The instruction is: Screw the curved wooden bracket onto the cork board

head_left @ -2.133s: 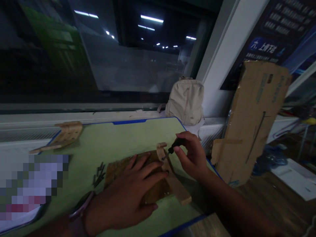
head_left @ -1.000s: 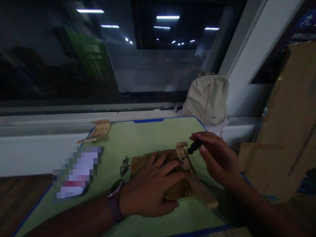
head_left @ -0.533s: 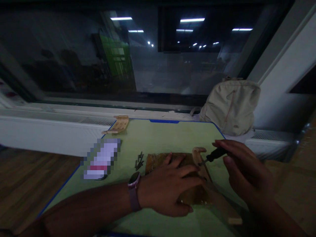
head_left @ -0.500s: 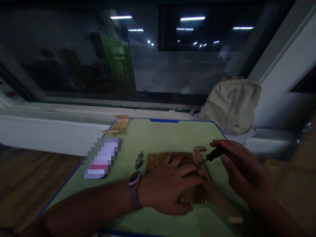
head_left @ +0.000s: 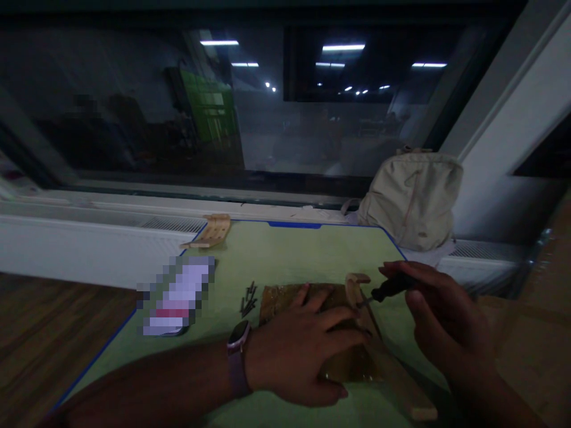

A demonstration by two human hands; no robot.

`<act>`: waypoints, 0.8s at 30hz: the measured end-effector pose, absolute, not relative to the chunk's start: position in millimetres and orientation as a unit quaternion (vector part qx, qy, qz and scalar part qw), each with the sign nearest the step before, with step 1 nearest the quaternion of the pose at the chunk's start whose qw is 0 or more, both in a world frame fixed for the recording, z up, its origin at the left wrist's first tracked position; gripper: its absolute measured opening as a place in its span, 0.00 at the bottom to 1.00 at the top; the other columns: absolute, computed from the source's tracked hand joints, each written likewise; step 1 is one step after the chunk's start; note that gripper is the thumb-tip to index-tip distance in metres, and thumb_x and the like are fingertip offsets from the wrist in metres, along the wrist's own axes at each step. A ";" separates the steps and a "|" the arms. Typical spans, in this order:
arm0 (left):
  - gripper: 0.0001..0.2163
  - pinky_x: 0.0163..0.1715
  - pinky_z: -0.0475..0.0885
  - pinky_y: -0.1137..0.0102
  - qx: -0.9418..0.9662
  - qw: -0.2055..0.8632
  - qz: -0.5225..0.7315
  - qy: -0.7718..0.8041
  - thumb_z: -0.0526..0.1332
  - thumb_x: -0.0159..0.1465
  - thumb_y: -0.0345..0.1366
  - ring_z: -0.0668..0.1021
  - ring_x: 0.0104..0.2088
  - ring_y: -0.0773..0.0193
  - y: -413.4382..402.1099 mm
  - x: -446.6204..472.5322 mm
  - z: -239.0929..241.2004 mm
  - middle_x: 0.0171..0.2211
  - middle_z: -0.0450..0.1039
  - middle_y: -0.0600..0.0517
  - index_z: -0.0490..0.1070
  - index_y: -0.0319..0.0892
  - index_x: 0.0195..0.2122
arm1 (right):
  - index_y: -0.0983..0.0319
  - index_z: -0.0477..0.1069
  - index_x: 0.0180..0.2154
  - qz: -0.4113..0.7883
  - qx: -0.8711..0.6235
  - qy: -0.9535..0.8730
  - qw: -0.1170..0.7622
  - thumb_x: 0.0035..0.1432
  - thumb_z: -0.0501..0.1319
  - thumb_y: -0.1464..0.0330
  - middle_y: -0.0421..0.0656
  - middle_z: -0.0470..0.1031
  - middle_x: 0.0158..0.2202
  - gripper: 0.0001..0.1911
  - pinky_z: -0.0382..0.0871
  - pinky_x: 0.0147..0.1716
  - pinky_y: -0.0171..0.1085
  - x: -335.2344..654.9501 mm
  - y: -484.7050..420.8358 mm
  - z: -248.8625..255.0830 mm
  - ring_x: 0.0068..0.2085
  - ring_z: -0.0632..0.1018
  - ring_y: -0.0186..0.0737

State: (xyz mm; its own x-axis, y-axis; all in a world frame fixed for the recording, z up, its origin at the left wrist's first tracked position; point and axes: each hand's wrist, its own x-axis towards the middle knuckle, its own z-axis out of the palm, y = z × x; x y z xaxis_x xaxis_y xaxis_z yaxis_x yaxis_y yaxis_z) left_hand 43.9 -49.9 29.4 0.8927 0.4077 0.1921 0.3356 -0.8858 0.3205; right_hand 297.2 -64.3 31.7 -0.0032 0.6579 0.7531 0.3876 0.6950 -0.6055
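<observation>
My left hand lies with spread fingers on a brown, tape-wrapped flat piece, its fingertips reaching the wooden piece beside it. That wooden piece is long, with a hooked far end, and rests along the right side of the brown piece. In my right hand is a black-handled screwdriver, held between thumb and fingers. Its shaft points left, and the tip meets the wood near the hooked end. Several dark screws lie in a small pile left of the brown piece.
A phone, blurred out, lies at the table's left. Curved wooden pieces sit at the far left corner of the green table. A beige backpack stands on the sill, against the window. A cardboard box is at right.
The whole view has shifted slightly, with things appearing a little lower. Both hands keep nearly the same pose, and the screwdriver tip stays at the wood.
</observation>
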 end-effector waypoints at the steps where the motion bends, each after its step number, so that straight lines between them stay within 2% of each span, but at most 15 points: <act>1: 0.35 0.64 0.56 0.30 0.962 0.143 0.128 0.194 0.70 0.63 0.53 0.63 0.68 0.35 -50.1 43.9 29.3 0.68 0.66 0.50 0.61 0.53 0.69 | 0.51 0.76 0.57 0.123 -0.368 -0.700 0.600 0.71 0.62 0.71 0.43 0.84 0.49 0.17 0.81 0.51 0.36 296.1 -65.7 31.7 0.52 0.84 0.38; 5: 0.35 0.65 0.55 0.30 0.962 0.150 0.116 0.198 0.70 0.63 0.51 0.61 0.69 0.33 -50.4 43.8 29.7 0.69 0.65 0.50 0.62 0.53 0.68 | 0.50 0.77 0.51 0.128 -0.334 -0.689 0.630 0.65 0.68 0.73 0.41 0.82 0.42 0.16 0.82 0.40 0.37 293.1 -67.5 34.7 0.43 0.84 0.40; 8: 0.35 0.65 0.54 0.30 0.962 0.153 0.114 0.194 0.69 0.64 0.52 0.59 0.70 0.32 -50.5 43.5 29.9 0.70 0.64 0.49 0.61 0.53 0.69 | 0.51 0.78 0.47 0.063 -0.345 -0.699 0.623 0.60 0.71 0.75 0.40 0.79 0.37 0.17 0.78 0.33 0.36 296.1 -64.8 38.2 0.36 0.81 0.39; 10: 0.35 0.65 0.55 0.31 0.962 0.153 0.115 0.194 0.69 0.64 0.53 0.59 0.70 0.33 -50.5 43.3 29.8 0.70 0.64 0.50 0.60 0.53 0.69 | 0.51 0.78 0.49 0.019 -0.362 -0.713 0.600 0.62 0.69 0.75 0.41 0.79 0.39 0.17 0.78 0.36 0.37 299.8 -62.3 38.0 0.38 0.81 0.40; 12: 0.35 0.65 0.55 0.31 0.962 0.153 0.113 0.196 0.68 0.64 0.54 0.61 0.69 0.34 -50.1 43.2 29.8 0.69 0.65 0.50 0.60 0.54 0.69 | 0.50 0.77 0.55 0.002 -0.378 -0.729 0.570 0.65 0.65 0.73 0.43 0.81 0.45 0.19 0.80 0.45 0.41 302.9 -60.0 34.4 0.46 0.83 0.43; 14: 0.35 0.65 0.54 0.30 0.963 0.151 0.110 0.196 0.68 0.64 0.55 0.62 0.68 0.35 -49.3 43.2 29.6 0.68 0.65 0.50 0.60 0.54 0.69 | 0.49 0.73 0.61 0.009 -0.390 -0.744 0.542 0.68 0.63 0.72 0.45 0.81 0.53 0.23 0.79 0.53 0.44 303.6 -58.4 28.2 0.54 0.82 0.45; 16: 0.36 0.65 0.55 0.31 0.963 0.150 0.106 0.196 0.68 0.63 0.56 0.61 0.69 0.35 -48.4 43.1 29.3 0.68 0.66 0.50 0.60 0.54 0.69 | 0.48 0.70 0.63 0.034 -0.395 -0.751 0.528 0.69 0.61 0.72 0.45 0.81 0.56 0.24 0.79 0.56 0.45 301.1 -57.9 21.7 0.56 0.82 0.45; 20: 0.33 0.64 0.56 0.30 0.965 0.147 0.096 0.194 0.65 0.66 0.56 0.61 0.69 0.34 -46.8 42.9 28.8 0.69 0.64 0.50 0.60 0.54 0.69 | 0.48 0.71 0.61 0.067 -0.381 -0.740 0.550 0.70 0.61 0.71 0.44 0.84 0.52 0.21 0.83 0.52 0.43 291.7 -59.2 16.0 0.50 0.86 0.43; 24: 0.33 0.65 0.57 0.33 0.967 0.144 0.088 0.192 0.63 0.68 0.56 0.62 0.68 0.35 -45.9 42.2 30.7 0.68 0.65 0.50 0.59 0.54 0.70 | 0.51 0.75 0.56 0.036 -0.376 -0.694 0.612 0.65 0.67 0.70 0.45 0.82 0.47 0.19 0.85 0.43 0.40 288.5 -55.9 18.1 0.45 0.86 0.43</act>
State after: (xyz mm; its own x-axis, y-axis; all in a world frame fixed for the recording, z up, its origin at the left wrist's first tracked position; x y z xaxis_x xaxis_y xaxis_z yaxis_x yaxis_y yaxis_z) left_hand 42.2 -45.9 30.7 0.9113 0.3957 0.1141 0.3452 -0.8850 0.3124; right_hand 288.5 -55.9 18.1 0.0332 0.5672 0.8229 0.4779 0.7141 -0.5115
